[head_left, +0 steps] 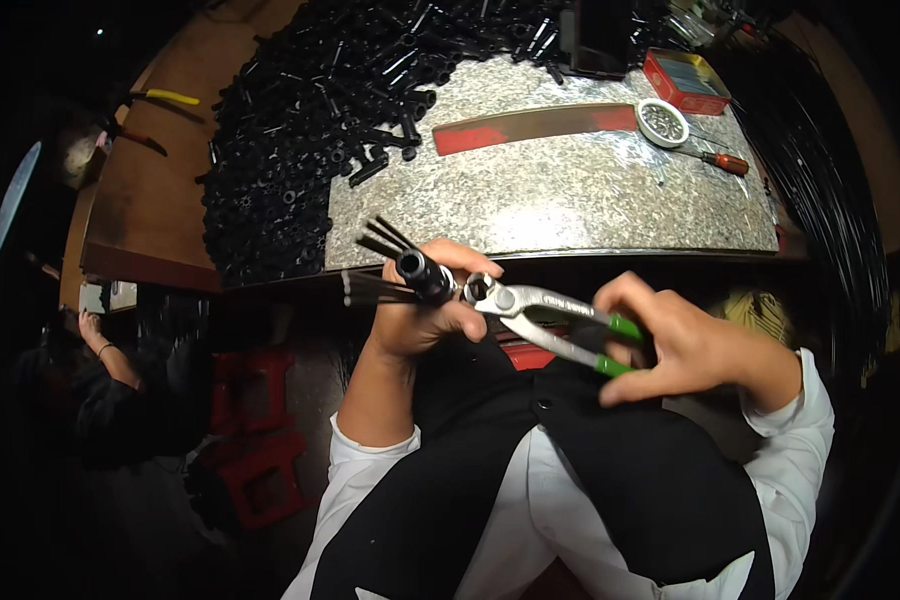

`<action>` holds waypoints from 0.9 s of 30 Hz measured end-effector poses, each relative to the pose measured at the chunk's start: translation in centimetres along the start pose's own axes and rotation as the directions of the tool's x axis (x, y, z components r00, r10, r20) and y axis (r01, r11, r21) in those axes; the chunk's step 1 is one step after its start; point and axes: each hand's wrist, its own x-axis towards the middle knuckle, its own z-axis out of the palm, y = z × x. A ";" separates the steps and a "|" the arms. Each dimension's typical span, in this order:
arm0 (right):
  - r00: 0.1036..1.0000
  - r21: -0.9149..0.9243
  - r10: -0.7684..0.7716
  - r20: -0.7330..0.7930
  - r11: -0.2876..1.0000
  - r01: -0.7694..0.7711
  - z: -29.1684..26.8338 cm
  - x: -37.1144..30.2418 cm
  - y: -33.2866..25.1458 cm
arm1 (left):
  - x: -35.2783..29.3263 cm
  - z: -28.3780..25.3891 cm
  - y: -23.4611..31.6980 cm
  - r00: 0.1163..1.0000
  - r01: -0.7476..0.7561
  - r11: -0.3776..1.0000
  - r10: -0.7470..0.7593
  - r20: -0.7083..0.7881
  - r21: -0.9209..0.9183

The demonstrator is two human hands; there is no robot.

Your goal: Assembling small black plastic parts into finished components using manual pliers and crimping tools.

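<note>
My left hand [400, 320] is closed around a black tubular piece [423, 276] with a hollow end. Several thin black rods fan out from it to the left, past the fingers. In my right hand [680, 345] are end-cutting pincers [560, 312] with a silver head and green grips, their handles spread apart. The pincer jaws are close beside the left thumb and the tubular piece. Whether they bite on anything cannot be made out. Both hands are over my lap, in front of the bench edge.
On the speckled benchtop [560, 190] lies a large heap of black plastic tubes [310, 130]. A worn red-and-brown strip [530, 130], a white cup of small metal bits [662, 122], a screwdriver [722, 162] and a red box [686, 82] are there too. Another person's hand [92, 328] shows at far left.
</note>
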 end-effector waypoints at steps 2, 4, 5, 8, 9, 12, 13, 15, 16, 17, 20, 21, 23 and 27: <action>0.900 -0.454 -0.337 -0.275 0.871 0.188 0.9 0.0 1.5 | 0.5 0.1 0.6 0.996 0.062 0.997 -0.059 -0.065 0.048; 0.755 -0.749 -0.565 -0.333 0.645 0.153 0.6 0.7 1.2 | 0.6 -0.1 0.9 0.985 0.155 0.984 -0.147 -0.092 0.087; 0.757 -0.752 -0.572 -0.316 0.637 0.167 0.6 0.7 1.1 | 0.7 -0.1 1.1 0.979 0.192 0.981 -0.189 -0.078 0.033; 0.941 -0.292 -0.254 -0.225 0.939 0.184 0.1 0.3 1.3 | 1.2 -0.5 0.7 0.989 0.151 0.987 -0.151 0.012 -0.055; 1.000 0.218 0.013 0.007 0.976 -0.014 -0.2 0.3 1.4 | 1.4 -0.7 0.7 0.993 0.097 0.992 -0.091 0.072 -0.082; 0.894 0.552 0.230 0.383 0.719 -0.422 -0.4 0.6 0.5 | 1.4 -0.9 1.0 0.985 0.072 0.996 -0.079 0.152 0.052; 0.964 0.309 0.175 0.200 0.923 -0.232 -0.3 0.6 0.1 | 1.5 -0.9 1.2 0.982 0.120 0.990 -0.130 0.138 0.077; 0.986 -0.148 -0.026 -0.167 0.989 0.001 0.6 0.6 0.0 | 1.5 -0.9 1.5 0.985 0.164 0.986 -0.166 0.054 0.039; 0.917 -0.400 -0.279 -0.286 0.904 0.150 0.8 1.0 0.9 | 1.3 -1.0 1.5 0.979 0.205 0.979 -0.205 0.009 0.019; 0.783 -0.640 -0.527 -0.330 0.735 0.225 0.9 1.2 1.8 | 1.3 -1.0 1.5 0.980 0.201 0.979 -0.201 0.009 0.015; 0.833 -0.572 -0.446 -0.328 0.795 0.200 0.4 1.2 2.2 | 1.5 -1.1 1.4 0.980 0.192 0.981 -0.191 0.053 -0.009; 0.927 -0.320 -0.279 -0.251 0.928 0.193 0.2 1.2 2.3 | 1.4 -1.3 1.1 0.976 0.208 0.977 -0.205 0.074 -0.035; 0.975 0.522 0.141 0.174 0.826 -0.212 -0.4 0.9 2.3 | 1.4 -1.4 0.8 0.972 0.192 0.980 -0.183 0.150 -0.054; 0.949 0.398 0.171 0.267 0.877 -0.269 -1.1 1.2 1.7 | 1.6 -1.1 0.4 0.977 0.060 0.994 -0.078 0.200 0.094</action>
